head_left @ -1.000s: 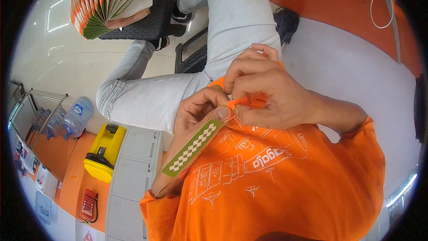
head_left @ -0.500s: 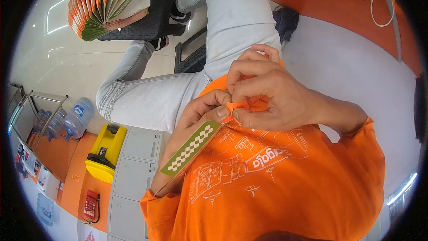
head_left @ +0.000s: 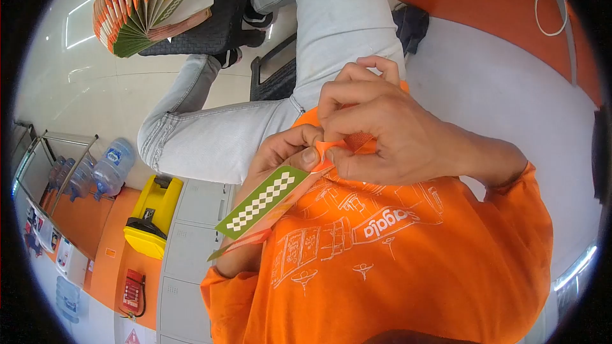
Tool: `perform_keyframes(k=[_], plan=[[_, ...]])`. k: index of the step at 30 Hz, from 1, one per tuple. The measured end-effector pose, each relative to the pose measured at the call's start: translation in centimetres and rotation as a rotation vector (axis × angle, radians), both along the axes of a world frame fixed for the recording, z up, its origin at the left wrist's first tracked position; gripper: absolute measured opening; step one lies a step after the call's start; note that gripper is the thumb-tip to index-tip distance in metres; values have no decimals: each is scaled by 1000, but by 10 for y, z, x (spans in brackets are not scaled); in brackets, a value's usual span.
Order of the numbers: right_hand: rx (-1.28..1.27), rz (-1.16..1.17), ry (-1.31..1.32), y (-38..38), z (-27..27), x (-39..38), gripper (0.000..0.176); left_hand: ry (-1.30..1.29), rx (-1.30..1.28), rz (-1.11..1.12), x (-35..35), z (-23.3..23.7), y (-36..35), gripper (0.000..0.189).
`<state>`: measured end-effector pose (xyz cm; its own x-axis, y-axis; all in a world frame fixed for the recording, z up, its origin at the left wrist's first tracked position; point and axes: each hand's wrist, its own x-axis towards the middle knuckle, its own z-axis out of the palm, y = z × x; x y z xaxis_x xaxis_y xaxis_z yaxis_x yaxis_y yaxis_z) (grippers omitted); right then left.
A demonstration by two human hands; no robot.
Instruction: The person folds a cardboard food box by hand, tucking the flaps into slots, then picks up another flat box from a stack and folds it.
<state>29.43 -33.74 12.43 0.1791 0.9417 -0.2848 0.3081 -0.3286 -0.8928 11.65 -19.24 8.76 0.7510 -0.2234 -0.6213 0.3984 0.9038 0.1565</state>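
Observation:
A folded paper strip [head_left: 261, 204], green with white diamonds and an orange end, is held in front of my shirt. My left hand [head_left: 284, 151] pinches it near the orange end between thumb and fingers. On the orange end itself, the thumb and fingertips of my right hand [head_left: 389, 124] are pressed together. The strip's lower end spreads into layers beside my left forearm. Part of the orange end is covered by my fingers.
A fanned bundle of similar green, orange and white folded paper [head_left: 153, 9] rests on a black woven stool [head_left: 223, 6]. Grey lockers [head_left: 191, 248], a yellow case [head_left: 152, 216], water bottles [head_left: 115, 165] on a rack and a red extinguisher box [head_left: 132, 293] are at the left.
The strip's lower end has swung left and its layers have parted, showing an orange inner side. Both hands have shifted slightly left, still pinching the orange end.

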Motion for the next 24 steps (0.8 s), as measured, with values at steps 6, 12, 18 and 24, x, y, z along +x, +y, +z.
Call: perform_keyframes(k=[6,12,18,24], plan=[[-4,3,23,2,-3,0,16,-1,-14,0,-7,-10,-2,48],[0,14,25,2,-4,2,16,49,-12,19,-3,-5,-5,44],[-16,-71,126,0,-9,1,12,-52,121,60,1,-2,-1,20],[-45,-123,101,0,-8,-8,14,-82,297,79,1,-4,-5,13]])
